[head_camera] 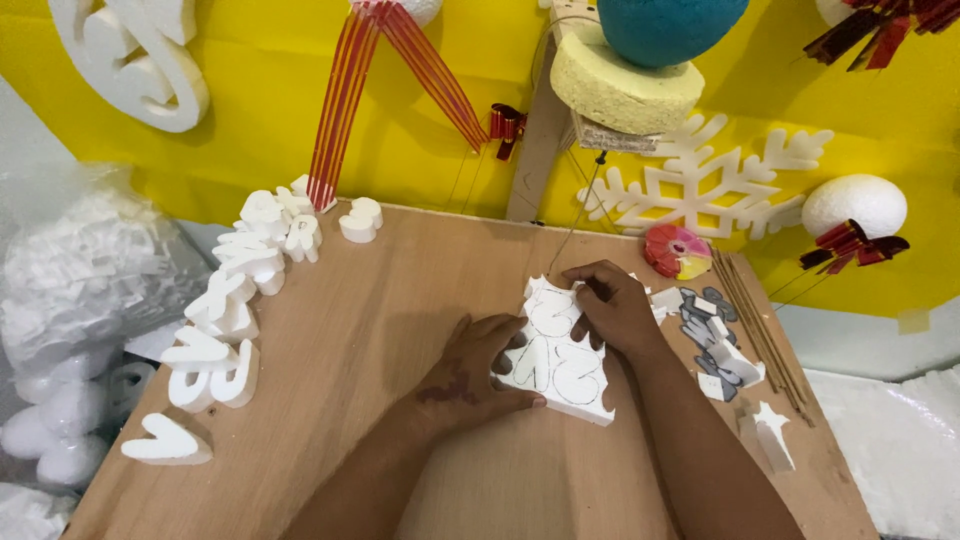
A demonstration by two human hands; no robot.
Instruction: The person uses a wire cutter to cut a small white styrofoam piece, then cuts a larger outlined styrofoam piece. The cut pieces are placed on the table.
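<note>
Both hands are pressed onto one white foam slab (556, 362) near the middle of the wooden counter (380, 330). The left hand (478, 372) lies flat along the slab's near left edge, fingers spread and closed on nothing, while the right hand (612, 305) pinches the far corner, right where a thin taut wire (575, 222) comes down from the wooden frame (535, 140).

On the slab, roughly four outlined shapes are seen drawn in dark line; none is yet freed, though the far edge is already notched, so cutting is judged to be barely started on this piece. Finished work is stacked along the counter's left edge: about a dozen white cut-out foam shapes (235, 300) are counted, the exact number being hidden by overlap. To the right, a small heap of offcuts (715, 345), perhaps eight, is left, beside a bundle of thin sticks (760, 325). One foam snowflake (715, 180) is seen on the yellow wall.
</note>
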